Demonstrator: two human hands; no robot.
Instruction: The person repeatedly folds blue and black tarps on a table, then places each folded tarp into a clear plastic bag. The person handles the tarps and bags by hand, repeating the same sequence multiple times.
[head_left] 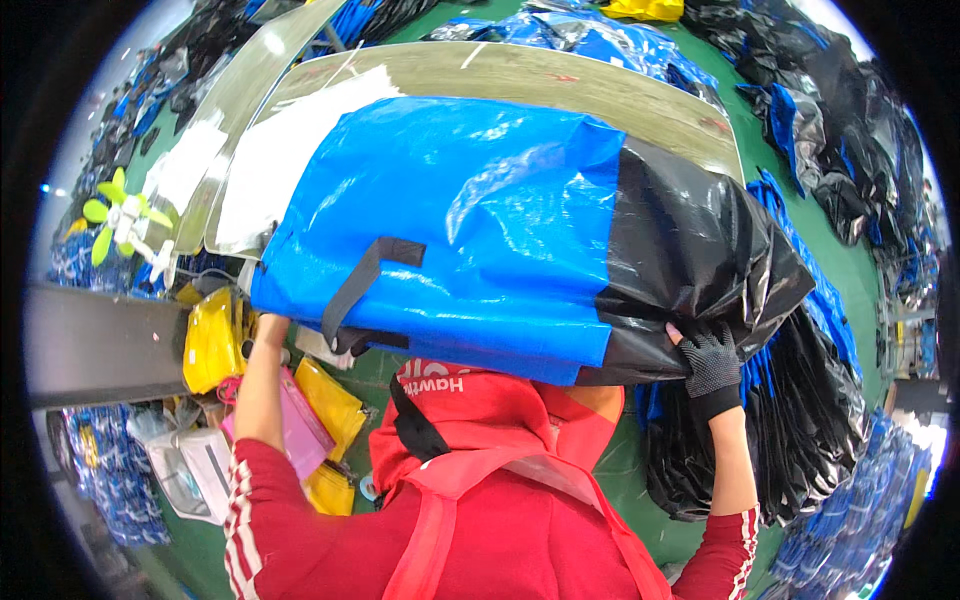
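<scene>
While the person in a red top (545,535) bends both arms forward, a large blue and black bag (470,220) lies between the hands, over the near part of the table (620,90). The left hand (272,326) is at the left end of the bag and mostly hidden under its edge, so I cannot tell whether it grips. The right hand (712,362), in a dark dotted glove, touches the near edge of the black part; its thumb stands apart, but the fingertips are lost against the black material, and I cannot tell how closed they are. A black strap (352,288) hangs on the blue side. Near the left forearm are yellow pieces (211,342) and a pink piece (302,422); beside the right forearm is a black pile (765,425). Farther, a small green fan (122,215) stands at left, and blue sheets (590,42) lie beyond the table.
</scene>
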